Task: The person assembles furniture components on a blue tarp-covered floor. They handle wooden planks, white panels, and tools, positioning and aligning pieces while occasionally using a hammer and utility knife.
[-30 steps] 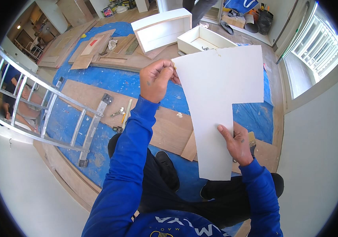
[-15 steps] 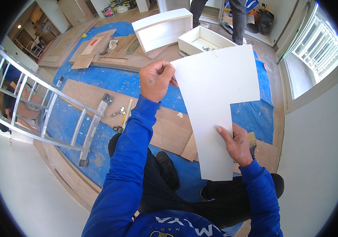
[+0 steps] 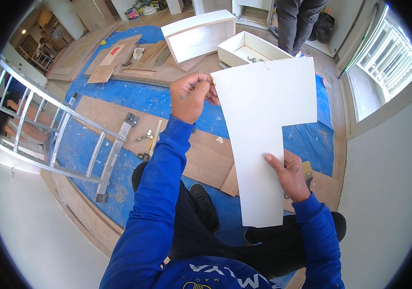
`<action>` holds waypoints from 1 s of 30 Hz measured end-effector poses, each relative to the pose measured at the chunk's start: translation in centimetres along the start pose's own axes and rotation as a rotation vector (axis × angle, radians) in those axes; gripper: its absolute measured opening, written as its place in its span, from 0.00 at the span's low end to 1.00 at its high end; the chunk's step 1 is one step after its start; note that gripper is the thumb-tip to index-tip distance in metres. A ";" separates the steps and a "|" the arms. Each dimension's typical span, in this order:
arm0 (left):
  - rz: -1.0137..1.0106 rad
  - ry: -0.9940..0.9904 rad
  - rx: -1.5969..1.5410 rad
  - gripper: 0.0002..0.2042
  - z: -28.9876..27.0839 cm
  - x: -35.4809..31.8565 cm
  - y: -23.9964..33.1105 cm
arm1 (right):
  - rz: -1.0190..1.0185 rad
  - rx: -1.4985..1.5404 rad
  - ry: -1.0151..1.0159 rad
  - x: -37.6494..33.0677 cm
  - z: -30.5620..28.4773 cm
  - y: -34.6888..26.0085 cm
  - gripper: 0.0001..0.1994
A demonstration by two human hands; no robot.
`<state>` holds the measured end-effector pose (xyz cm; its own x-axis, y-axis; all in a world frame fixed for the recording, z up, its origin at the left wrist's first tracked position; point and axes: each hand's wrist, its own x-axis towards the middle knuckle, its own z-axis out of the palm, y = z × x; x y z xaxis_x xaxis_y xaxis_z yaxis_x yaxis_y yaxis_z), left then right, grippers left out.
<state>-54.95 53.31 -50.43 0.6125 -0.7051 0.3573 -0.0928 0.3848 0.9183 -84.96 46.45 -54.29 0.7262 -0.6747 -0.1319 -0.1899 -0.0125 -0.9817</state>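
A white L-shaped board [image 3: 263,96] is held up in front of me, its wider part at the top and a notch cut into its right side. My right hand [image 3: 292,176] grips its lower right edge, thumb on the white face and fingers behind. At the board's upper left edge is my left hand [image 3: 190,98], closed in a pinch with the fingertips against the edge. Whatever is pinched there, if anything, is too small to make out. A little brown shows along that edge.
An aluminium ladder [image 3: 56,125] leans at the left, a seated person [image 3: 32,118] behind it. White drawer boxes [image 3: 198,36] stand ahead, near another person's legs [image 3: 298,24]. Wooden panels [image 3: 206,154] and a wrench [image 3: 145,136] lie over a blue sheet [image 3: 119,185].
The board has tilted slightly, its bottom end lower, and its top left corner has slid away from my left thumb. The standing person's legs have shifted right.
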 end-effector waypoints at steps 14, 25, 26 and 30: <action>-0.047 0.029 -0.059 0.07 1.7 0.4 -3.1 | 0.017 0.008 0.073 -0.2 0.3 1.3 0.16; -0.058 0.069 0.004 0.14 6.4 -1.3 -8.1 | 0.022 0.120 0.202 1.4 1.9 3.1 0.16; -0.094 0.072 0.016 0.15 6.5 -0.7 -9.0 | 0.060 0.086 0.189 1.7 1.4 3.8 0.16; -0.344 0.080 -0.077 0.18 4.5 -1.0 -18.7 | 0.170 -0.173 0.075 3.4 -0.8 9.1 0.15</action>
<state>-57.35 44.15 -67.15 0.6576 -0.7532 0.0127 0.1867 0.1793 0.9659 -84.73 43.49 -63.53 0.6240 -0.7309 -0.2763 -0.4199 -0.0155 -0.9074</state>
